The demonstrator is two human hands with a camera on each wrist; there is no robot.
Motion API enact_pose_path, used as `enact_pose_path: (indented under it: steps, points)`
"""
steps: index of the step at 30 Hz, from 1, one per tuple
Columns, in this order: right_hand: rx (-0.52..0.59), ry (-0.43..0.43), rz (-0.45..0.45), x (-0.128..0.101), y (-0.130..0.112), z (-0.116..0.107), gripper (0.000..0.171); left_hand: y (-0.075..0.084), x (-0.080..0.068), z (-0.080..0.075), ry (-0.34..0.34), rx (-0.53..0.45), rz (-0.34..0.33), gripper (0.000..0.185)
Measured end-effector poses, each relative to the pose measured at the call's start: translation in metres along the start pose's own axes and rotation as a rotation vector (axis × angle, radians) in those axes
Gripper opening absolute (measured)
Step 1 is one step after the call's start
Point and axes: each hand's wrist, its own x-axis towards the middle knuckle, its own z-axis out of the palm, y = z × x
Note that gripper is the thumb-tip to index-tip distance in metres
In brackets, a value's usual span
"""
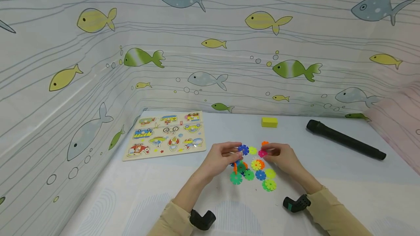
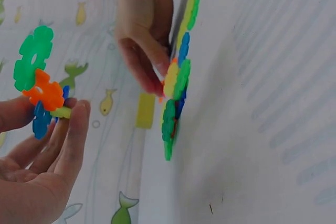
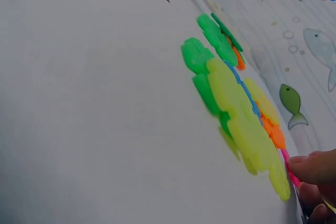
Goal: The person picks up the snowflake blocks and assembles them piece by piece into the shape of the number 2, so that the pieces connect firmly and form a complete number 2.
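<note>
My left hand [image 1: 216, 159] pinches a small joined cluster of plastic snowflake discs, held up above the table. In the left wrist view it shows a green disc [image 2: 34, 59], an orange disc [image 2: 50, 94], a blue disc [image 2: 40, 121] and a yellow one [image 2: 62, 113]. My right hand [image 1: 285, 157] pinches a pink disc [image 3: 292, 167] between thumb and fingers, low at the far right of the loose pile. Several loose discs lie between the hands, among them a blue disc [image 1: 260, 175] and a yellow-green disc [image 1: 270, 184].
A wooden picture puzzle board [image 1: 167, 134] lies at the back left. A yellow block [image 1: 269, 122] stands at the back, and a black microphone-shaped object [image 1: 344, 139] lies at the right. Fish-printed cloth [image 1: 229, 61] hangs behind the table.
</note>
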Motion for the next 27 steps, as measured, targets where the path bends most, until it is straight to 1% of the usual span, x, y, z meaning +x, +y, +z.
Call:
enact_pose_path:
  steps: [11,21,27]
  points:
    - [-0.048,0.015,-0.009,-0.0013,-0.0022,0.0008,0.033,-0.0003,0.0006,0.0008,0.003,0.003,-0.008,0.041]
    - [-0.067,-0.016,-0.017,-0.0014,-0.0031,-0.002,0.035,0.0005,0.0007,0.001,0.004,0.006,-0.005,0.039]
    - [-0.072,-0.044,-0.016,-0.0019,-0.0054,-0.0038,0.03,0.0007,-0.0006,0.0008,0.01,0.008,-0.005,0.038]
